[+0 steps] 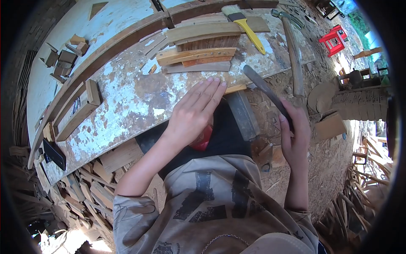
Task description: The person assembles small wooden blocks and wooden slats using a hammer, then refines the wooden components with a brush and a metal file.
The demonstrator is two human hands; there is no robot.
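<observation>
My left hand [196,103] lies flat near the front edge of the workbench, fingers stretched out side by side. From beneath its fingertips a thin, light wooden strip [235,89] sticks out to the right; the rest of the strip is hidden. My right hand [297,131] is wrapped around the lower end of a long, dark file [267,90], whose rounded tip points up and left toward the bench edge. Just beyond my left fingers, several shaped wooden pieces [198,55] lie stacked, one with a row of small holes.
A yellow-handled paintbrush [252,36] and a hammer [292,55] lie on the paint-stained bench [127,93]. A long curved beam [105,53] crosses it. At left are a wooden box frame [80,111] and a black phone [54,154]. Wood scraps cover the floor; a red stand [334,40] is beyond.
</observation>
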